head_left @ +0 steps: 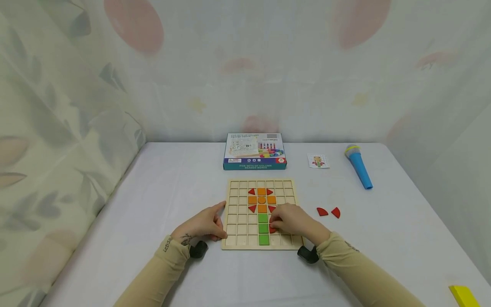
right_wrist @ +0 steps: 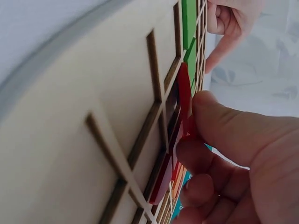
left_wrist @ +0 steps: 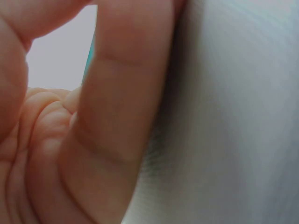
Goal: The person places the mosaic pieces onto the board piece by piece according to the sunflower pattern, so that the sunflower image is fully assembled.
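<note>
A wooden grid board (head_left: pixel 232 219) lies on the white table, holding orange tiles (head_left: pixel 252 200), a column of green tiles (head_left: pixel 263 228) and red corner pieces (head_left: pixel 251 192). Over its right half, my right hand (head_left: pixel 293 219) pinches a red piece (right_wrist: pixel 185 88) between thumb and fingers, tilted at a cell beside the green column. Another red piece (right_wrist: pixel 161 182) sits in the grid close by. My left hand (head_left: pixel 203 222) touches the board's left edge, index finger and thumb spread apart along it. In the left wrist view that hand's fingers (left_wrist: pixel 117 93) fill most of the picture.
Two loose red quarter-round pieces (head_left: pixel 322 211) lie right of the board. Behind it are a game box (head_left: pixel 255 162), a small pattern card (head_left: pixel 318 161) and a blue toy microphone (head_left: pixel 360 169). Something yellow (head_left: pixel 464 296) lies at the near right corner. Patterned curtains (head_left: pixel 245 98) surround the table.
</note>
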The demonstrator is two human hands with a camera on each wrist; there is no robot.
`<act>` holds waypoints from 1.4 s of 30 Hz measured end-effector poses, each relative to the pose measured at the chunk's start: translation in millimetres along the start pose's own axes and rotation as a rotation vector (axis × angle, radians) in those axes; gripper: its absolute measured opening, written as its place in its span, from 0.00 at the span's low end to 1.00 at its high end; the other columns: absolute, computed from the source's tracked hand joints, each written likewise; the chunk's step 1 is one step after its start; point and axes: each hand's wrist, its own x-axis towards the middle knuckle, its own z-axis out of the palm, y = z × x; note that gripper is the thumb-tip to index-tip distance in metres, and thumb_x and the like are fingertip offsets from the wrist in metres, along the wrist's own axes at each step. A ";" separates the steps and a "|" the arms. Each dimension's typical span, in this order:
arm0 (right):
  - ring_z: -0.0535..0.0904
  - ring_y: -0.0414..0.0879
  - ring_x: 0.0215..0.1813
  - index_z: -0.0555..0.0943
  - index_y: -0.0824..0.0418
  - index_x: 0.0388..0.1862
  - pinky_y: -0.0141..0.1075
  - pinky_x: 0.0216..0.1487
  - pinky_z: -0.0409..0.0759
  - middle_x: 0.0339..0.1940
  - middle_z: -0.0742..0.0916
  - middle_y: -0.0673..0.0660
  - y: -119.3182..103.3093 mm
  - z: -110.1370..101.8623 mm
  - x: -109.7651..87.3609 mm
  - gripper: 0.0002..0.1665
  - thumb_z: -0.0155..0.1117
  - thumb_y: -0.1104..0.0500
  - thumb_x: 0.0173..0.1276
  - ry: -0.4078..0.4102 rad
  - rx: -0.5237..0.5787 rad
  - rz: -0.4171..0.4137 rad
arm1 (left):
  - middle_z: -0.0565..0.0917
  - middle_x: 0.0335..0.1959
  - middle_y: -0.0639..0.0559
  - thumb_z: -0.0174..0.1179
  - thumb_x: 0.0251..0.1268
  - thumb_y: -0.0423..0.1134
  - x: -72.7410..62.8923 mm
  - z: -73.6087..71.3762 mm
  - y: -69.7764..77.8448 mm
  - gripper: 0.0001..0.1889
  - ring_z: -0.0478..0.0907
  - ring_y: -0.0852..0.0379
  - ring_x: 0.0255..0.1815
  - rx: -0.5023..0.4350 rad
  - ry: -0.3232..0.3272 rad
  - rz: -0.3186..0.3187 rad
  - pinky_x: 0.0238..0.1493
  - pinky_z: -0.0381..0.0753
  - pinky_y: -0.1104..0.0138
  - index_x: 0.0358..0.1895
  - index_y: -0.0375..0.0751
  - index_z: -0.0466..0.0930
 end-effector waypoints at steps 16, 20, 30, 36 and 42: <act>0.68 0.38 0.26 0.72 0.49 0.15 0.30 0.27 0.64 0.16 0.71 0.43 9.1 -0.6 -0.9 0.18 0.73 0.51 0.51 -0.019 -0.008 -0.023 | 0.78 0.18 0.49 0.71 0.41 0.30 1.3 0.0 -1.1 0.57 0.74 0.59 0.15 -0.013 -0.001 0.007 0.20 0.75 0.68 0.74 0.41 0.41; 0.69 0.39 0.28 0.76 0.50 0.20 0.31 0.30 0.68 0.20 0.74 0.43 8.2 -5.9 -1.7 0.13 0.73 0.51 0.52 -0.024 0.020 0.019 | 0.78 0.18 0.49 0.72 0.41 0.31 1.4 0.1 -1.8 0.57 0.74 0.59 0.16 0.003 0.002 0.005 0.20 0.74 0.68 0.74 0.41 0.41; 0.77 0.47 0.38 0.81 0.63 0.49 0.41 0.39 0.77 0.36 0.83 0.54 36.4 -56.9 -17.0 0.16 0.63 0.59 0.63 0.209 -0.019 0.192 | 0.78 0.18 0.49 0.72 0.41 0.31 0.3 0.1 -1.4 0.57 0.74 0.59 0.16 0.013 0.003 0.005 0.21 0.75 0.68 0.74 0.39 0.41; 0.78 0.53 0.44 0.81 0.66 0.48 0.46 0.44 0.78 0.42 0.83 0.59 62.7 -59.4 -32.3 0.18 0.65 0.59 0.60 0.109 -0.048 0.389 | 0.78 0.18 0.49 0.72 0.40 0.30 0.2 0.0 -2.0 0.57 0.74 0.59 0.15 -0.004 -0.003 0.007 0.20 0.74 0.69 0.74 0.39 0.41; 0.75 0.48 0.34 0.83 0.67 0.42 0.41 0.35 0.77 0.37 0.83 0.58 71.8 -51.4 -43.2 0.18 0.68 0.56 0.55 -0.018 -0.048 0.516 | 0.78 0.18 0.49 0.72 0.40 0.30 0.2 -0.2 -1.2 0.57 0.74 0.59 0.16 -0.007 -0.005 0.007 0.20 0.74 0.69 0.74 0.38 0.41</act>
